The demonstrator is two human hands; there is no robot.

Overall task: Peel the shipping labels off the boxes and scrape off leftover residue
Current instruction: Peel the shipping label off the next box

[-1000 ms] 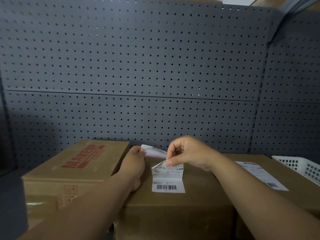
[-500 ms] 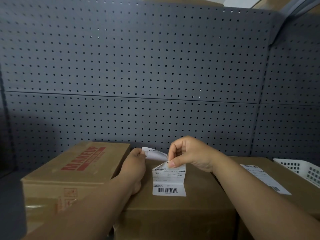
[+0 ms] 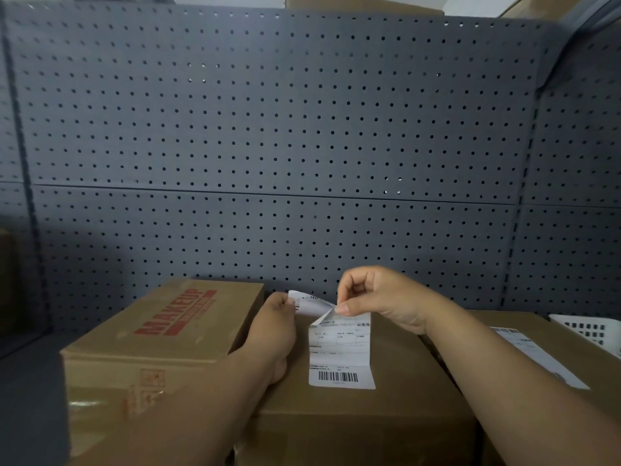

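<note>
A white shipping label [image 3: 341, 351] with a barcode lies on the top of the middle cardboard box [image 3: 396, 391]. Its far end is lifted and folded back off the box. My left hand [image 3: 274, 327] pinches the peeled far corner of the label. My right hand [image 3: 376, 294] pinches the fold of the label between thumb and forefinger. The near part of the label, with the barcode, still lies flat on the box.
A box printed MAKEUP in red [image 3: 161, 334] stands touching the middle box on the left. A third box [image 3: 578, 334] on the right carries another white label [image 3: 534, 354]. A white slotted basket [image 3: 591, 329] sits at the far right. A grey pegboard wall [image 3: 268, 146] rises behind.
The camera has tilted a little, so boxes and hands sit slightly lower in view. Both hands keep their pinch on the label; the fold looks about the same.
</note>
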